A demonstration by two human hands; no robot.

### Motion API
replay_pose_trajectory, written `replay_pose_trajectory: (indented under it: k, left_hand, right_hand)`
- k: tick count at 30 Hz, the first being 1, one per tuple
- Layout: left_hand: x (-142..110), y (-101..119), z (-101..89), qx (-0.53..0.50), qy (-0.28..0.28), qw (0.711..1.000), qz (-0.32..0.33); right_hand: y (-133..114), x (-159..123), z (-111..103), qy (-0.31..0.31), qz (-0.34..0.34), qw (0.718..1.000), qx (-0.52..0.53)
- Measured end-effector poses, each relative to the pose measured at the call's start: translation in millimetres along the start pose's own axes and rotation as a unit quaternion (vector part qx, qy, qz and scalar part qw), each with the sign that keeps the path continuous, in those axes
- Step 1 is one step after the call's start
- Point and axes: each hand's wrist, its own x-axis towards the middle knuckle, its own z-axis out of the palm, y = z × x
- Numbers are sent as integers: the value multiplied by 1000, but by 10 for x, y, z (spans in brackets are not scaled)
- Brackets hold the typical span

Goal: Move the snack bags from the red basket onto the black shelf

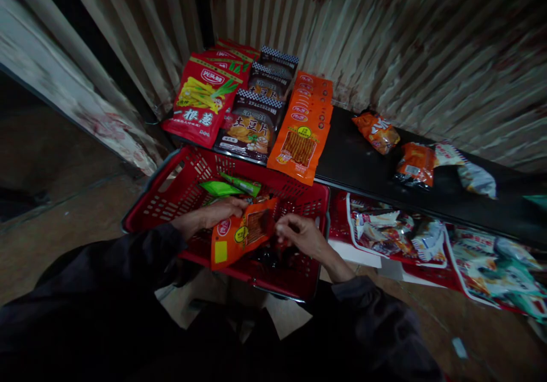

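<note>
Center of the frame, my left hand point(220, 212) grips an orange packet point(243, 234) above the red basket point(294, 282); my right hand point(305, 236) is curled narrow at its right end, holding or not, I can't tell. Upper middle, red packs point(205, 100), dark packs point(250, 128) and an orange row point(301, 134) lie laid out, overlapping; green packs point(220, 188) are left in the basket. The tabletop's point(350, 162) front edge runs just beyond the basket; dark surface shows right of the orange row.
</note>
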Motion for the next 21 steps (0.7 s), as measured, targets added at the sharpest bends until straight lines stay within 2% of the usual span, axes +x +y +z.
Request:
replay_pose_trajectory:
  k: [1,2,3,6,9,11,14,17,21]
  left_hand:
    - [-20,28,-1,33,-20,999,-6]
    - [-38,58,6,62,-37,997,-4]
    - [-52,90,20,87,-53,995,1]
    - [-69,182,74,129,-76,988,31]
    - [-68,269,84,138,-109,982,63]
    - [-77,331,51,114,-114,983,91]
    - [-114,424,-21,0,-43,991,128]
    - [-174,493,-66,-114,32,980,158]
    - [-248,538,-85,-107,58,978,172]
  right_hand:
    - [-14,44,-6,72,-44,996,-40]
    - [-28,86,-10,117,-86,986,-79]
    - [-37,124,-9,133,-120,977,-113]
    - [-22,199,31,68,-157,975,-145]
    - [46,217,122,-15,-100,989,-108]
    - [84,217,172,-34,-45,997,-53]
    - [80,222,190,5,12,998,57]
    - [11,233,161,67,30,990,124]
    - [-86,243,159,103,33,984,145]
